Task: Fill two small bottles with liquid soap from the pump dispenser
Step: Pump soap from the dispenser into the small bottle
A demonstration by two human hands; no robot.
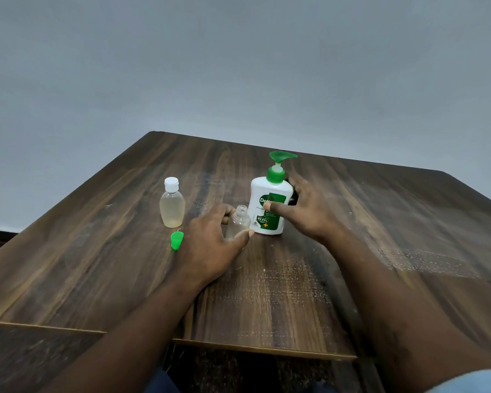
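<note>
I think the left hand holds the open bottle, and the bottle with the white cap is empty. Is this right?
No. In the head view the white-capped bottle holds pale liquid, nearly full. The left hand does hold the open bottle.

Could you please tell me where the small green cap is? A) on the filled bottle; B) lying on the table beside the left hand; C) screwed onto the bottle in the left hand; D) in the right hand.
B: the green cap lies on the table just left of the left hand, which grips the open small bottle; the right hand holds the pump dispenser.
</note>
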